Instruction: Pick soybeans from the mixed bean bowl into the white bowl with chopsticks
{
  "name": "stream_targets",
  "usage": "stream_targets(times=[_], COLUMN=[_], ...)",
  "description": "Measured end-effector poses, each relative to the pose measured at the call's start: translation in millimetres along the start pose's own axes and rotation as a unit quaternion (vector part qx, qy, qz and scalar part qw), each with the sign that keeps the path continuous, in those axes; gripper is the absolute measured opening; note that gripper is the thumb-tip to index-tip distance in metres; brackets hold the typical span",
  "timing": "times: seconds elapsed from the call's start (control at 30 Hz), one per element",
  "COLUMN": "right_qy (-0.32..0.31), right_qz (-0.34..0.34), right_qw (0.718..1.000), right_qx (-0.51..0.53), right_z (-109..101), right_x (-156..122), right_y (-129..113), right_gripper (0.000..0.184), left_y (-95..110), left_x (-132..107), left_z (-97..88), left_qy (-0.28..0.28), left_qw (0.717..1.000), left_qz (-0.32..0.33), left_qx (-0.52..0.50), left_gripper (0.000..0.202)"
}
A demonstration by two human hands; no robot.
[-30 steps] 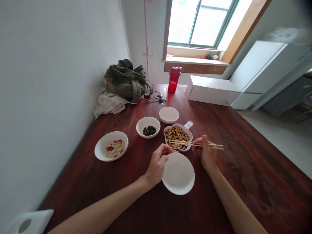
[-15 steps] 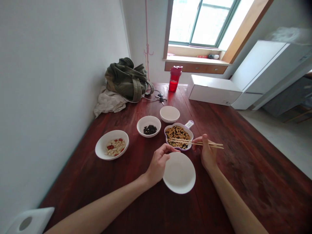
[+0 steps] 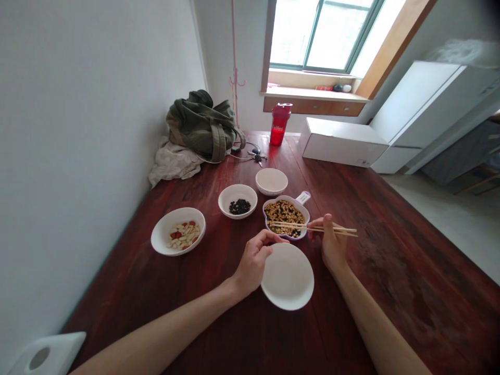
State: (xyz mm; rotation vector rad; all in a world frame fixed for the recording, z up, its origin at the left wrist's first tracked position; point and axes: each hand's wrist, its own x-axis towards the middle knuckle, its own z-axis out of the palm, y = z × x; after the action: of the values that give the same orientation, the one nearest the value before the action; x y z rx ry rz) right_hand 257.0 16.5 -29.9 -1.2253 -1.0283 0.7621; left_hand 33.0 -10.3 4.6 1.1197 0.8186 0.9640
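My left hand grips the left rim of an empty white bowl on the red-brown table, fingers curled over its edge. My right hand holds a pair of wooden chopsticks, their tips over a small handled dish of mixed yellow and dark beans. Further back sit a white bowl with black beans and an empty white bowl. To the left a white bowl holds pale and red beans.
A green bag on a cloth, keys with a cable, a red shaker bottle and a white box stand at the table's far end. A white wall runs along the left. A white object lies at the near left corner.
Almost nothing has moved; the view has shifted slightly. Both hands keep their hold, the chopstick tips staying over the mixed beans.
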Motion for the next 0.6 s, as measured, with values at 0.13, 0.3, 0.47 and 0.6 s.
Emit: stream_targets(times=[0.13,0.3,0.47,0.6], right_qy=[-0.008,-0.023,-0.035,-0.036], right_qz=[0.012,0.016,0.011,0.002], right_qw=[1.0,0.999,0.999,0.999], right_qx=[0.017,0.04,0.027,0.024], right_z=[-0.3,-0.1,1.6,2.1], right_x=[0.1,-0.2,-0.7,-0.2], right_y=[-0.3,-3.2,-9.1,-10.4], right_gripper=[0.054,0.052,0.052,0.053], left_y=[5.3,15.4,19.1,21.4], left_x=[4.4,15.8,14.0,11.2], left_z=[-11.2,-31.3,-29.5,-25.4], left_qy=[-0.051,-0.181,-0.181,-0.18], left_qw=[0.994,0.966,0.934,0.924], left_qz=[0.009,0.017,0.08,0.083], left_qx=[0.096,0.183,0.298,0.326], left_gripper=[0.036,0.042,0.041,0.042])
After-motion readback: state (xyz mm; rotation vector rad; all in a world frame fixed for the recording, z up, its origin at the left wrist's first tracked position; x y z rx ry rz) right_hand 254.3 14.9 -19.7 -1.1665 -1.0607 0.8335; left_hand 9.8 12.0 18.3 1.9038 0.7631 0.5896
